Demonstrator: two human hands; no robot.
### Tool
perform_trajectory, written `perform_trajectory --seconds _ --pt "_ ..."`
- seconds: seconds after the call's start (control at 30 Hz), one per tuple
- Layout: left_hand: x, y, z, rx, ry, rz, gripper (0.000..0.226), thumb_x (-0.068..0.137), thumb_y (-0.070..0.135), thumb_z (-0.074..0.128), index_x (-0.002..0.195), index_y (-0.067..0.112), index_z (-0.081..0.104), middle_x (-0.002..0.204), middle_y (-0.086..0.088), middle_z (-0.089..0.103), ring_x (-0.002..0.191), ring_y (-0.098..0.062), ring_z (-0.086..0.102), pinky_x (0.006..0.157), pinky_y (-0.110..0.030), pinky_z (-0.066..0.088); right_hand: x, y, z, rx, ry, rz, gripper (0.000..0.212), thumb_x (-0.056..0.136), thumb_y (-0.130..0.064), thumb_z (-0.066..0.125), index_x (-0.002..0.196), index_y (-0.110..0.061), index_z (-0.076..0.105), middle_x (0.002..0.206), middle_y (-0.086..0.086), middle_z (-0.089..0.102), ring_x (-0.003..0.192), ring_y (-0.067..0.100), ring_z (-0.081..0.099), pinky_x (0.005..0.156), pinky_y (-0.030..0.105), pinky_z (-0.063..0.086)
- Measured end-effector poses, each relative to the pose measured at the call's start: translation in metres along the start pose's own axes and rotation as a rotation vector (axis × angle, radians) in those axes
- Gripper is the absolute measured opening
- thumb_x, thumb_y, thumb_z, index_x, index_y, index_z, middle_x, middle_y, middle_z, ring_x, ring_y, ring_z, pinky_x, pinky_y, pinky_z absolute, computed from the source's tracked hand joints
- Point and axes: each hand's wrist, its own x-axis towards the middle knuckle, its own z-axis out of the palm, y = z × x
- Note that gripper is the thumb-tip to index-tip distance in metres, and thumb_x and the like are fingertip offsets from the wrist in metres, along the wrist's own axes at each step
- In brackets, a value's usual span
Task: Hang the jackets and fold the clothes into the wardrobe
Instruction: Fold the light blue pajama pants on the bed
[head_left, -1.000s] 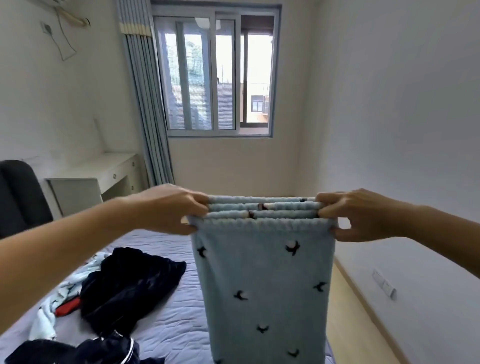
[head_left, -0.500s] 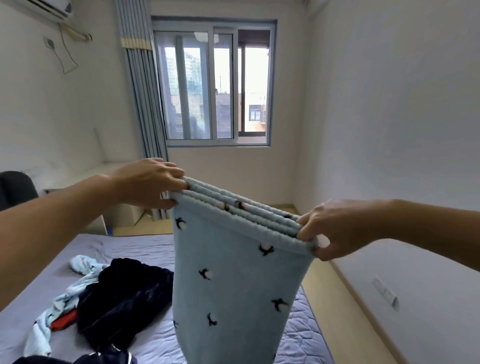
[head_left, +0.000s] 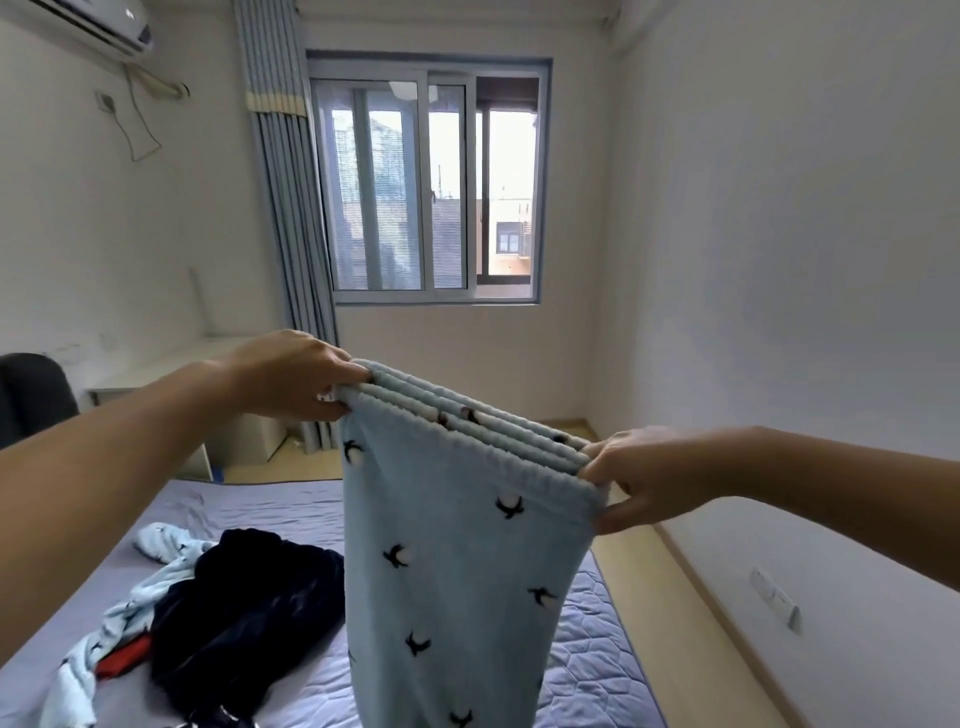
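Two hands pinch the waistband (head_left: 467, 431) ends of the pale-blue fleece trousers (head_left: 457, 571): left hand (head_left: 296, 376) higher, right hand (head_left: 639, 475) lower, legs hanging down over the bed (head_left: 597, 675).

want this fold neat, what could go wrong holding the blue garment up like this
The light blue garment is pinched only at its top corners by the left hand and right hand, so the stacked layers between could slip apart. Its top edge slopes down toward the right hand, so it may land skewed. Laid down, it could bunch on the dark clothes beside it.
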Motion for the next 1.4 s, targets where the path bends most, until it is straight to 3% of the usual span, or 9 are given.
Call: perform_trajectory --seconds 0.13,0.4,0.5,0.63,0.77,0.93,1.03,1.23,1.4 --pt "0.0 0.003 0.002 -0.084 0.019 -0.123 0.02 0.079 0.035 0.068 0.097 0.027 0.065 0.083 0.003 0.071 0.064 -0.017 0.065 0.053 -0.024 0.041 -0.006 0.017 -0.02 0.097 0.146 0.002 0.035 0.089 -0.041 0.058 0.122 -0.028 0.062 0.121 -0.015 0.051 0.093 0.012 0.059 0.078 0.025 0.055" --pt "0.003 -0.039 -0.068 -0.088 0.186 -0.169 0.044 0.078 0.021 0.076 0.118 0.008 0.065 0.076 -0.005 0.071 0.051 -0.005 0.05 0.053 -0.017 0.04 -0.013 0.049 -0.097 0.385 0.628 -0.048 0.009 0.085 -0.022 0.06 0.09 -0.017 0.066 0.084 0.009 0.057 0.08 0.023 0.053 0.062 0.017 0.047" --pt "0.013 -0.027 -0.084 -0.225 0.144 -0.183 0.038 0.082 0.034 0.069 0.111 0.01 0.067 0.089 -0.003 0.07 0.066 -0.01 0.059 0.062 -0.018 0.044 -0.013 0.043 -0.106 0.442 0.629 -0.072 0.013 0.085 -0.021 0.058 0.088 -0.012 0.066 0.082 0.005 0.057 0.081 0.009 0.054 0.064 0.017 0.048" --pt "0.01 -0.009 -0.113 -0.551 0.251 -0.205 0.031 0.069 0.052 0.062 0.079 0.023 0.064 0.07 0.002 0.063 0.062 -0.014 0.062 0.058 -0.023 0.053 -0.03 0.028 -0.123 0.581 0.707 -0.197 0.012 0.086 -0.02 0.058 0.076 -0.016 0.063 0.069 -0.011 0.056 0.07 -0.001 0.053 0.063 0.013 0.044" --pt "0.01 -0.016 -0.161 -0.829 0.277 -0.201 0.056 0.054 0.078 0.066 0.071 0.024 0.065 0.067 0.0 0.064 0.062 -0.009 0.061 0.057 -0.019 0.053 -0.049 0.013 -0.16 0.714 0.749 -0.311 0.035 0.092 -0.016 0.051 0.066 -0.029 0.069 0.062 -0.019 0.056 0.062 -0.004 0.054 0.058 0.011 0.045" --pt "0.02 -0.036 -0.202 -1.078 0.321 -0.071 0.043 0.05 0.075 0.073 0.065 0.034 0.07 0.061 0.012 0.062 0.059 0.002 0.057 0.052 -0.01 0.045 -0.065 0.011 -0.212 0.908 0.67 -0.43 0.041 0.096 -0.021 0.036 0.077 -0.03 0.071 0.071 -0.017 0.062 0.067 0.0 0.06 0.061 0.016 0.05" --pt "0.042 -0.049 -0.187 -1.137 0.157 -0.111 0.041 0.055 0.067 0.076 0.075 0.031 0.073 0.072 0.009 0.068 0.066 -0.001 0.064 0.057 -0.013 0.049 -0.046 0.028 -0.217 0.861 0.601 -0.337 0.036 0.095 -0.023 0.043 0.074 -0.028 0.071 0.067 -0.016 0.062 0.063 -0.001 0.059 0.057 0.015 0.049" --pt "0.11 -0.062 -0.081 -0.488 -0.287 -0.428 0.031 0.078 0.052 0.067 0.082 0.022 0.064 0.075 0.002 0.064 0.062 -0.01 0.058 0.055 -0.023 0.048 0.051 0.078 -0.17 0.029 0.3 0.239 0.031 0.094 -0.044 0.051 0.083 -0.019 0.066 0.077 -0.007 0.061 0.068 0.003 0.051 0.06 0.02 0.039" --pt "0.141 -0.085 -0.08 0.461 -0.018 -0.485 0.031 0.1 0.04 0.037 0.118 0.019 0.05 0.071 0.004 0.054 0.056 -0.013 0.054 0.047 -0.024 0.037 0.102 0.11 -0.194 -0.7 0.412 0.571 0.043 0.095 -0.053 0.037 0.132 -0.033 0.046 0.145 -0.005 0.04 0.126 0.026 0.043 0.099 0.052 0.036"
